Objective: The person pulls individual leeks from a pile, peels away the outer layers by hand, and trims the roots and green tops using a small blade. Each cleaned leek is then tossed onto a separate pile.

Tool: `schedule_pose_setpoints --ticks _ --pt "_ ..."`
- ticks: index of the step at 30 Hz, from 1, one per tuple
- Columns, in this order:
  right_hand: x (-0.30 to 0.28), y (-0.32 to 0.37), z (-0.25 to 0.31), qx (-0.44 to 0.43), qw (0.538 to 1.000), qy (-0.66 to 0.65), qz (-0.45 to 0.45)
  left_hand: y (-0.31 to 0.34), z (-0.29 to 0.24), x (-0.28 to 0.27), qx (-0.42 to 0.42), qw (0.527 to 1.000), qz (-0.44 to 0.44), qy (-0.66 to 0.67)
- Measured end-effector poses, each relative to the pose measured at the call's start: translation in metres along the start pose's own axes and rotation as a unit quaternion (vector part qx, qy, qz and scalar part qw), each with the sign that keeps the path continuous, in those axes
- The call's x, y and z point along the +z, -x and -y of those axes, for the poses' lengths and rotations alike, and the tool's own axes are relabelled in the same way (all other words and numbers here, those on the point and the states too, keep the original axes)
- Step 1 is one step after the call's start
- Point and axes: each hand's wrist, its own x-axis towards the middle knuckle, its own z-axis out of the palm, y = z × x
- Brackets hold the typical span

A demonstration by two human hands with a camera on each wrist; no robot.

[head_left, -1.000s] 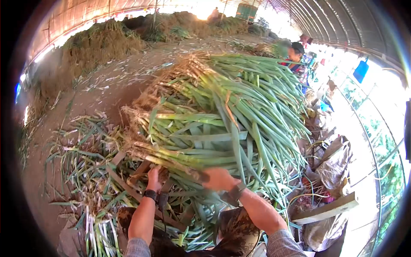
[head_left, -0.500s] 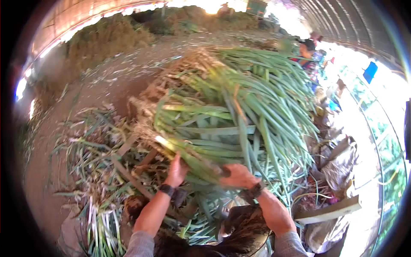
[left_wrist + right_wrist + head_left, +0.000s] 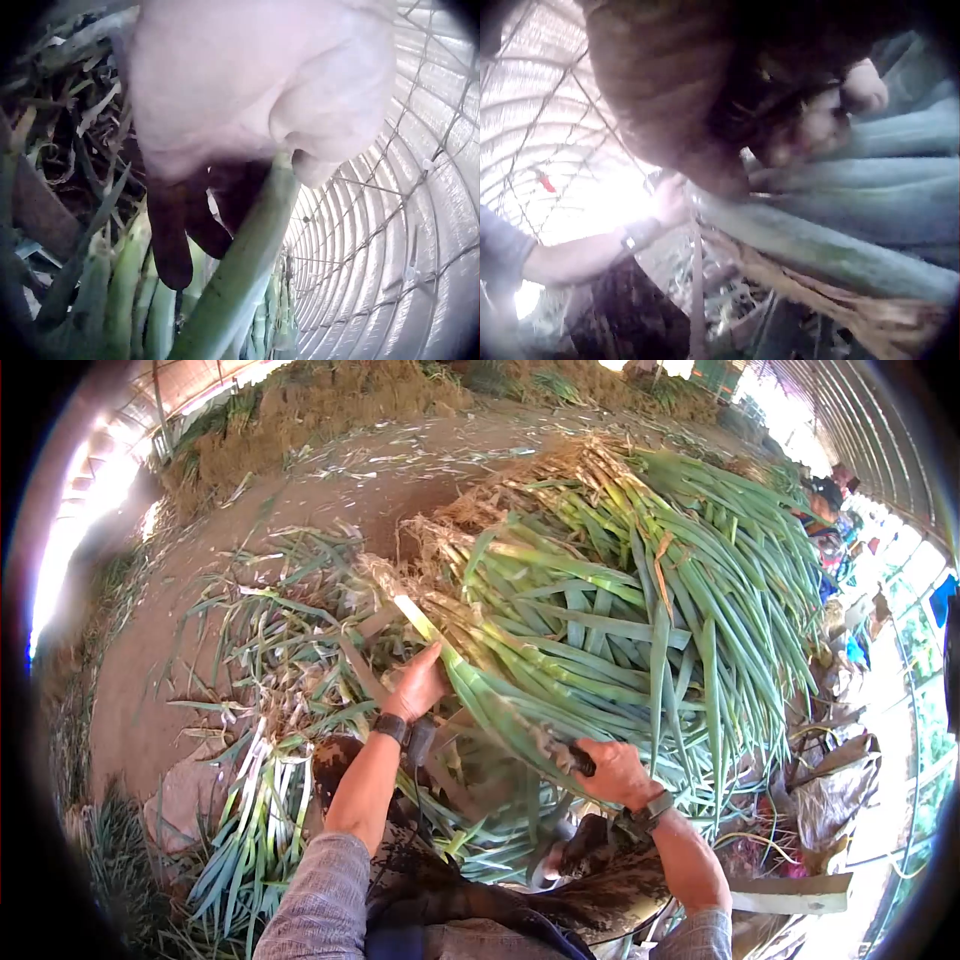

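Observation:
My left hand (image 3: 418,685) pinches a green onion (image 3: 425,628) between thumb and fingers, just past its pale lower stem. In the left wrist view the thick stem (image 3: 240,277) slants down out of that hand. The roots point away from me, and the leaves run back toward my right hand (image 3: 615,772). That hand grips a dark-handled tool (image 3: 582,760) beside the leaves; its working end is not clearly seen. Just beyond both hands lies a big heap of green onions (image 3: 600,585), roots to the left and leaves to the right. The right wrist view is dim and blurred.
Stripped leaves and scraps (image 3: 290,630) litter the ground at left. A bunch of white-stemmed onions (image 3: 265,790) lies near my left knee. A pale board (image 3: 790,895) and crumpled sacking (image 3: 835,790) sit at right. Another person (image 3: 825,510) is beyond the heap.
My left hand has come up from below the heap's near edge and now holds a single onion, swung apart from the others. My right hand keeps the tool. The head view has turned down and left.

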Motion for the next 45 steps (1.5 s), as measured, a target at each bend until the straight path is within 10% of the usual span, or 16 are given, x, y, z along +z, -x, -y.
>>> schedule_pose_setpoints --ticks 14,21,40,45 --pt "-0.001 -0.002 0.013 0.063 0.997 0.029 0.022 -0.006 0.065 0.016 0.042 0.999 0.006 -0.007" --pt "-0.02 0.036 -0.003 0.129 0.984 0.053 0.107 0.004 0.134 0.031 -0.133 0.989 0.04 0.058" --pt "-0.006 0.004 -0.05 0.045 0.998 -0.009 0.042 0.013 0.14 0.021 -0.013 0.997 -0.037 0.059" --pt "-0.019 0.002 -0.041 0.098 0.972 -0.115 0.178 0.01 0.116 -0.001 -0.036 0.991 -0.126 -0.016"
